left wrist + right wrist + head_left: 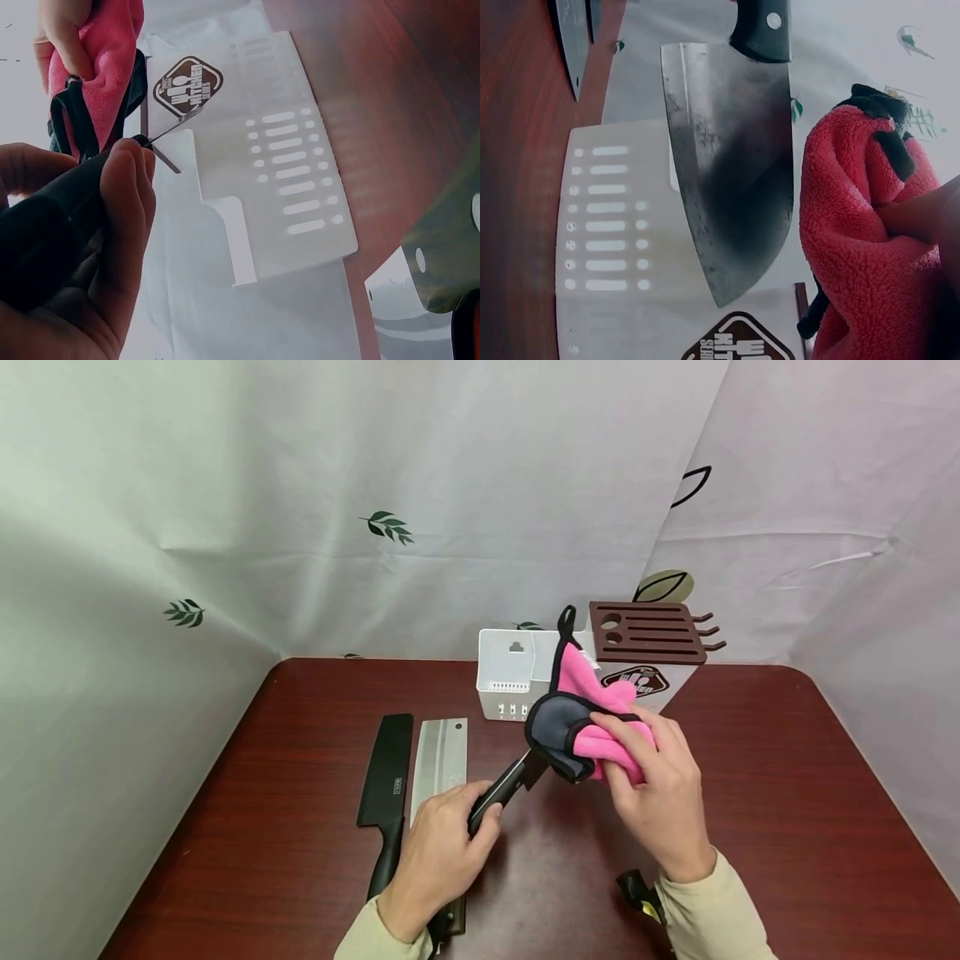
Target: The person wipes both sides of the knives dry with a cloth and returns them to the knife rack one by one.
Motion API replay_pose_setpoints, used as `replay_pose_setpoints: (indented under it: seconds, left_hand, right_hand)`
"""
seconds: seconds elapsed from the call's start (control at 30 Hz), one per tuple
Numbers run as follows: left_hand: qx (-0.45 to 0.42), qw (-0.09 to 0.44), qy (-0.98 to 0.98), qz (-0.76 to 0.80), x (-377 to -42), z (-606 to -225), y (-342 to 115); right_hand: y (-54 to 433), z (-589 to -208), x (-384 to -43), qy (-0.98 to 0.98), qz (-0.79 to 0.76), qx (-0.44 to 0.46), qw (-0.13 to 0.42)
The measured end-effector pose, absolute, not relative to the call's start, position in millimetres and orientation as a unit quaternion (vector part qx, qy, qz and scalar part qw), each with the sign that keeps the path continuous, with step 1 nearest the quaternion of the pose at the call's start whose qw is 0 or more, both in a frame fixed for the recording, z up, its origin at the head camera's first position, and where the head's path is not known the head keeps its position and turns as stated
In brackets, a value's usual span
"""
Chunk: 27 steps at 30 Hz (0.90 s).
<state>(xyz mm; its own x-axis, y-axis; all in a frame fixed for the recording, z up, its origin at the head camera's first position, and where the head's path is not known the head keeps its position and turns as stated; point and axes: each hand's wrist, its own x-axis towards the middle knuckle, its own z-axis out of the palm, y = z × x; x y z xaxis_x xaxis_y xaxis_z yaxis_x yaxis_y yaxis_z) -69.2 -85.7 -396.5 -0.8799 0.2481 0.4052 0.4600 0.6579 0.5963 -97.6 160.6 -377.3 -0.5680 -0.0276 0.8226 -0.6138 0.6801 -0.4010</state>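
My left hand (442, 847) grips the black handle (497, 797) of a kitchen knife, which points up and to the right. Its broad, stained steel blade (735, 172) shows whole in the right wrist view; in the head view the cloth hides most of it. A pink cleaning cloth (577, 672) with a grey back and black edging is bunched in my right hand (663, 785), fingers pinching its folds. In the right wrist view the cloth (862, 225) lies close beside the blade; whether they touch I cannot tell.
A black-bladed knife (388, 768) and a silver cleaver (440, 752) lie left on the brown table (262, 827). At the back stands a white knife holder with a brown slotted top (648, 652), side hooks and a white perforated compartment (498, 664). Behind hangs a pale curtain (480, 485).
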Motion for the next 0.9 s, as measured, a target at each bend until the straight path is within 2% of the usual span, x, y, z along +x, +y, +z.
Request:
replay_pose_setpoints:
  seconds: [0.47, 0.9]
  left_hand:
    - [-0.186, 0.138, -0.884, -0.407, -69.5, -397.8, -87.9]
    - [-0.201, 0.156, -0.872, -0.418, -72.2, -398.2, -88.4]
  right_hand:
    - [141.0, -383.0, -94.1, -0.802, 0.359, 0.273, 0.391]
    - [131.0, -389.9, -88.1, -0.836, 0.349, 0.281, 0.318]
